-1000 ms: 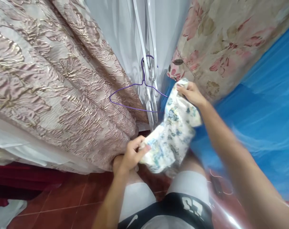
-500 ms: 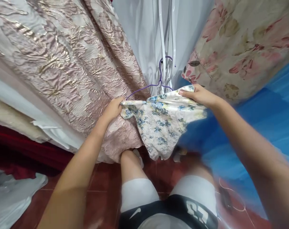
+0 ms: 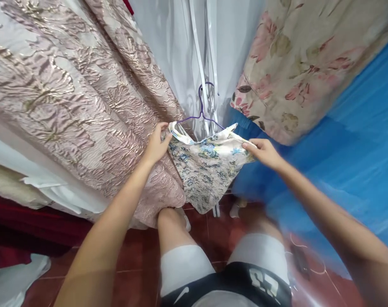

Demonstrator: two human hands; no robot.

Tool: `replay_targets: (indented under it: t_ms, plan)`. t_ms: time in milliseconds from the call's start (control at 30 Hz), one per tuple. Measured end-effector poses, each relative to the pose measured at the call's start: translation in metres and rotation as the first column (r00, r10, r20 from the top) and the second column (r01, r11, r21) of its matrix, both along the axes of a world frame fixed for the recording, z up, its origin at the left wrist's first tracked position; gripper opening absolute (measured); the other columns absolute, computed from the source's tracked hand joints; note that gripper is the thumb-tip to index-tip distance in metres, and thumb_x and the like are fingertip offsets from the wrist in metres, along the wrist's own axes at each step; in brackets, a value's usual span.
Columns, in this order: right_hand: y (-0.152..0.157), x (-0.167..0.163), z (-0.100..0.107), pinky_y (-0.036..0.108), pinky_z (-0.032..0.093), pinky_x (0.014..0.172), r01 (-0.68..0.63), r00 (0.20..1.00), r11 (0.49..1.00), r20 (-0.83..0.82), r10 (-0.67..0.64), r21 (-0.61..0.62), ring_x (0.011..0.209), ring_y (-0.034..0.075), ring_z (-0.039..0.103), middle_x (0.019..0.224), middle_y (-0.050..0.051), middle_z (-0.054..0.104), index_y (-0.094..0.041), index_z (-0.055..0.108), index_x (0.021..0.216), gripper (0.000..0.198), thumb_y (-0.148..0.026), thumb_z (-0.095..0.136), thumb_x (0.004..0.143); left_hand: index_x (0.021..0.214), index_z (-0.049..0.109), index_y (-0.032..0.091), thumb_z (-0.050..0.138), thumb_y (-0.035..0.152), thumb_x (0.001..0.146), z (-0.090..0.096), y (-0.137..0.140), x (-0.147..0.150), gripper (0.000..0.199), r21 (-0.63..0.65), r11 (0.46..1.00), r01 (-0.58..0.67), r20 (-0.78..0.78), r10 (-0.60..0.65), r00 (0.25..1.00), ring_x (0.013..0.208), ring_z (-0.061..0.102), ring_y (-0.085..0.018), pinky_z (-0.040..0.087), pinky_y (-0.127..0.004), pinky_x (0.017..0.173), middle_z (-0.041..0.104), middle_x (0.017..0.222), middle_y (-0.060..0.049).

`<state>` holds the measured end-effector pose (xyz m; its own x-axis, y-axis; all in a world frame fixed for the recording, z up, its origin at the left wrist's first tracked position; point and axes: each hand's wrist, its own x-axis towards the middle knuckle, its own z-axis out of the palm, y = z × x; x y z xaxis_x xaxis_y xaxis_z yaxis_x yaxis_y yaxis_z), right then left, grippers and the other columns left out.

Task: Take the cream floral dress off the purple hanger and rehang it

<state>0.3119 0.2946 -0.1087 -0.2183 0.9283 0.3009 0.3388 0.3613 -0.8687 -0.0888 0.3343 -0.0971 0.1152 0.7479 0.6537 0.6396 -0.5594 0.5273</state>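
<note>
A small white floral top point(image 3: 209, 157) with blue flowers spreads between my hands, on a purple hanger point(image 3: 201, 111). The hanger's arms run into its neck opening, and its hook stands above. My left hand point(image 3: 158, 144) pinches the top's left shoulder edge between thumb and fingers. On the other side, my right hand point(image 3: 264, 152) grips the right side edge, a little below the shoulder. The cloth is pulled wide between them and its lower end hangs loose over the floor.
Pink brocade cloth point(image 3: 117, 106) hangs close on the left. Behind the hanger are white cloth point(image 3: 168, 47) and white straps point(image 3: 198, 55). A floral fabric point(image 3: 296, 72) and blue tulle point(image 3: 350, 170) hang at right. Below, my legs straddle red floor tiles point(image 3: 130, 277).
My right hand has shifted from the top's shoulder corner down to its side edge. My left hand is slightly higher, and the top's shoulder edges now sit along the hanger. The view has turned slightly.
</note>
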Motion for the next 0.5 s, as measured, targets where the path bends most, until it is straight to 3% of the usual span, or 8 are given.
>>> replay_targets:
  t_ms: [167,333,433,500]
  plan:
    - [-0.008,-0.009,0.017,0.025,0.03,0.049,0.116,0.981,0.981,-0.171,-0.089,0.155,0.054,0.012,0.04,0.056,-0.004,0.043,-0.021,0.05,0.061,0.059,-0.073,0.066,0.083,0.114,0.059,0.02,0.054,0.021,0.095,-0.001,0.0,0.004,0.02,-0.042,0.999,-0.011,-0.103,0.006,0.995,0.109,0.062,-0.025,0.048,-0.042,0.103,0.068,0.115,-0.009]
    - [-0.002,-0.02,0.047,0.026,0.036,0.051,0.175,0.965,0.959,-0.23,-0.123,0.222,0.059,0.015,0.048,0.059,-0.001,0.047,-0.022,0.056,0.064,0.05,-0.064,0.069,0.087,0.108,0.06,0.02,0.052,0.021,0.093,0.01,-0.01,0.012,0.017,0.056,0.998,-0.025,0.017,0.024,1.0,0.103,0.063,-0.024,0.049,-0.036,0.096,0.068,0.108,-0.007]
    - [-0.01,-0.036,0.063,0.027,0.041,0.053,0.099,0.97,0.983,-0.235,-0.06,0.157,0.063,0.016,0.053,0.06,0.0,0.051,-0.021,0.06,0.069,0.045,-0.059,0.067,0.091,0.108,0.06,0.02,0.051,0.022,0.093,0.004,-0.012,0.002,0.018,0.108,0.991,-0.076,0.087,0.067,0.994,0.106,0.062,-0.023,0.048,-0.035,0.098,0.067,0.11,-0.008]
    - [-0.028,-0.053,0.07,0.026,0.045,0.056,-0.053,0.972,0.995,-0.225,0.07,0.08,0.066,0.016,0.056,0.065,0.001,0.056,-0.021,0.064,0.075,0.041,-0.058,0.065,0.093,0.104,0.059,0.02,0.049,0.026,0.096,-0.009,-0.017,-0.005,0.014,0.075,0.985,-0.155,0.094,0.148,0.985,0.1,0.062,-0.024,0.048,-0.036,0.095,0.066,0.102,-0.007]
